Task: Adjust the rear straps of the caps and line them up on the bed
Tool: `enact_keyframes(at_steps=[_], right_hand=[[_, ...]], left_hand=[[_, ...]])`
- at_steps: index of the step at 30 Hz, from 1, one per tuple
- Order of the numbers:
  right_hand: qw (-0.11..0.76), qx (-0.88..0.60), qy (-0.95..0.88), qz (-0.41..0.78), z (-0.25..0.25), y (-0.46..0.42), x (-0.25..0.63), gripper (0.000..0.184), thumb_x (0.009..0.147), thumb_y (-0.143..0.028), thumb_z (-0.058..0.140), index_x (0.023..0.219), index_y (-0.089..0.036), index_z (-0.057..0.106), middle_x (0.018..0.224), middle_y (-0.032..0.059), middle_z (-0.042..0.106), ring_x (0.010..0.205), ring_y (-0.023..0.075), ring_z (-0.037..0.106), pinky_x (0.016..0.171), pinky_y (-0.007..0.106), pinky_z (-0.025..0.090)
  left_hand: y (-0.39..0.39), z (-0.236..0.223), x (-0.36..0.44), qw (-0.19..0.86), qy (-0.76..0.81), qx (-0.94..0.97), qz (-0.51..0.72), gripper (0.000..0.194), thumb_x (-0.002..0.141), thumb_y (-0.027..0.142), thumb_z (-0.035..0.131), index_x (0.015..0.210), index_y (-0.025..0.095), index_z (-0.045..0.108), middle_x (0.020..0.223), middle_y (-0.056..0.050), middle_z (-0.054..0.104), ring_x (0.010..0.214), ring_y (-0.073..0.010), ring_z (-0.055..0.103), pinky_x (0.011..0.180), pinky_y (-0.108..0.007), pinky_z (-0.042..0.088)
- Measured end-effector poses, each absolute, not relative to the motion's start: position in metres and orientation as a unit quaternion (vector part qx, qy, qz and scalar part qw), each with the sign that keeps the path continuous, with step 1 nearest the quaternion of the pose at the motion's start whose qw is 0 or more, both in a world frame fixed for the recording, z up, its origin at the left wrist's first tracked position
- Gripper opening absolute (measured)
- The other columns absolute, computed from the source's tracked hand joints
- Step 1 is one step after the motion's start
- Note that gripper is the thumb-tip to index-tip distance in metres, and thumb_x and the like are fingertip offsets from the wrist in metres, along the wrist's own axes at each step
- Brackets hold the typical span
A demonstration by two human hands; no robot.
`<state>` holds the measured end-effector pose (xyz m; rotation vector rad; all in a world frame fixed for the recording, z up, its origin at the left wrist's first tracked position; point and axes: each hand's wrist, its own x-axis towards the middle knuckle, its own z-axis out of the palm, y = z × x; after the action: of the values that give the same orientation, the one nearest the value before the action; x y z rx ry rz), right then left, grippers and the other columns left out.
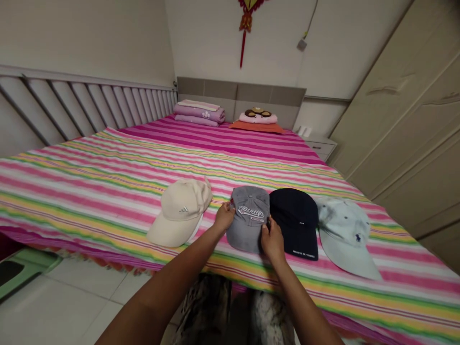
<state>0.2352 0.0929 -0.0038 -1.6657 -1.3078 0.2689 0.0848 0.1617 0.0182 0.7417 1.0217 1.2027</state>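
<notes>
The left hand [224, 216] and the right hand [273, 241] are both on a grey baseball cap [248, 230], fingers curled in at either side of it, so it looks held between them. The cap lies near the edge of a bed [108, 191], with "Always" stitched across its front in white script (a smaller line beneath is too tiny to read).

Just beside it on the left is a cream cap [179, 215] bearing a small Adidas-style stripe mark. On the right, touching it, is a navy cap [294, 215] with small white lettering near its lower edge, also unreadable, then a pale blue cap [345, 235] with a small dark polo-player logo.

The bed's cover is striped in pink, white, yellow and green. Far up the bed, folded lilac bedding [199, 114] and a pink cushion [258, 117] on an orange pad [256, 127] sit against a grey headboard [240, 93]. A red hanging knot [244, 28] decorates the wall, wardrobe doors [395, 120] fill the right side, and white floor tiles [72, 292] show at left.
</notes>
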Motion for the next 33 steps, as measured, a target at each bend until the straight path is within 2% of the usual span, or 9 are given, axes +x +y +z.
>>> enact_keyframes(at_steps=[4,6,9,12,16,20,25,28,33], right_hand=[[0.489,-0.66,-0.567,0.071,-0.007,0.063,0.224,0.046,0.077,-0.029,0.04,0.116,-0.008,0.05,0.122,0.0195,0.052,0.117,0.0315,0.042,0.097,0.05,0.032],[0.487,-0.635,-0.598,0.042,-0.011,0.041,0.22,0.042,0.08,-0.03,0.04,0.115,-0.011,0.051,0.122,0.0178,0.053,0.116,0.0308,0.044,0.096,0.051,0.034],[0.443,-0.535,-0.718,-0.038,-0.023,0.006,0.215,0.033,0.083,-0.024,0.043,0.114,-0.02,0.053,0.106,0.0119,0.064,0.098,0.0266,0.059,0.083,0.045,0.047],[0.403,-0.429,-0.805,-0.071,-0.035,-0.022,0.211,0.037,0.081,-0.017,0.048,0.118,-0.023,0.05,0.096,0.0095,0.069,0.085,0.0243,0.065,0.071,0.038,0.053],[0.393,-0.39,-0.829,-0.077,-0.043,-0.042,0.205,0.037,0.081,-0.016,0.049,0.118,-0.019,0.05,0.089,0.0112,0.07,0.077,0.0244,0.067,0.063,0.036,0.056],[0.385,-0.405,-0.827,-0.067,-0.047,-0.048,0.203,0.03,0.083,-0.019,0.048,0.113,-0.018,0.053,0.088,0.0123,0.07,0.076,0.0249,0.068,0.061,0.036,0.058],[0.39,-0.418,-0.819,-0.058,-0.05,-0.048,0.207,0.032,0.084,-0.021,0.046,0.115,-0.019,0.051,0.091,0.0119,0.07,0.08,0.0254,0.068,0.063,0.037,0.058],[0.387,-0.418,-0.82,-0.061,-0.053,-0.047,0.21,0.032,0.083,-0.02,0.045,0.115,-0.019,0.052,0.092,0.0111,0.07,0.08,0.0251,0.068,0.063,0.036,0.058],[0.382,-0.416,-0.823,-0.067,-0.054,-0.043,0.211,0.028,0.083,-0.019,0.045,0.11,-0.017,0.054,0.091,0.0114,0.07,0.08,0.0245,0.068,0.065,0.035,0.058]], left_hand=[[0.14,0.018,0.065,0.605,0.465,0.307,0.569,0.028,0.061,0.002,0.06,0.084,0.018,0.059,0.102,-0.007,0.063,0.109,-0.0205,0.05,0.087,-0.025,0.039],[0.12,0.017,0.049,0.598,0.474,0.29,0.577,0.029,0.061,0.003,0.062,0.086,0.017,0.06,0.104,-0.008,0.062,0.109,-0.0202,0.051,0.09,-0.025,0.038],[0.079,0.012,0.017,0.615,0.488,0.248,0.567,0.023,0.062,0.005,0.064,0.084,0.014,0.062,0.089,-0.009,0.066,0.087,-0.0183,0.06,0.083,-0.027,0.043],[0.042,0.006,-0.015,0.644,0.494,0.18,0.555,0.014,0.067,0.012,0.065,0.08,0.011,0.061,0.074,-0.01,0.066,0.066,-0.0172,0.063,0.069,-0.03,0.049],[0.025,-0.001,-0.049,0.617,0.503,0.066,0.601,0.004,0.074,0.015,0.06,0.076,0.013,0.057,0.069,-0.007,0.066,0.064,-0.0144,0.064,0.066,-0.026,0.051],[0.045,0.0,-0.069,0.584,0.479,-0.002,0.655,0.016,0.075,0.015,0.059,0.09,0.018,0.056,0.07,-0.001,0.066,0.059,-0.0098,0.062,0.068,-0.024,0.052],[0.066,0.012,-0.078,0.607,0.423,-0.027,0.672,0.034,0.077,0.007,0.052,0.109,0.019,0.053,0.075,-0.003,0.068,0.066,-0.0153,0.065,0.07,-0.034,0.054],[0.068,0.021,-0.084,0.601,0.395,-0.027,0.694,0.035,0.079,0.004,0.047,0.111,0.018,0.053,0.074,-0.002,0.069,0.066,-0.0144,0.065,0.071,-0.032,0.055],[0.072,0.036,-0.11,0.56,0.355,0.004,0.749,0.032,0.08,0.001,0.044,0.104,0.02,0.058,0.076,0.0,0.07,0.069,-0.0115,0.065,0.07,-0.025,0.055]])
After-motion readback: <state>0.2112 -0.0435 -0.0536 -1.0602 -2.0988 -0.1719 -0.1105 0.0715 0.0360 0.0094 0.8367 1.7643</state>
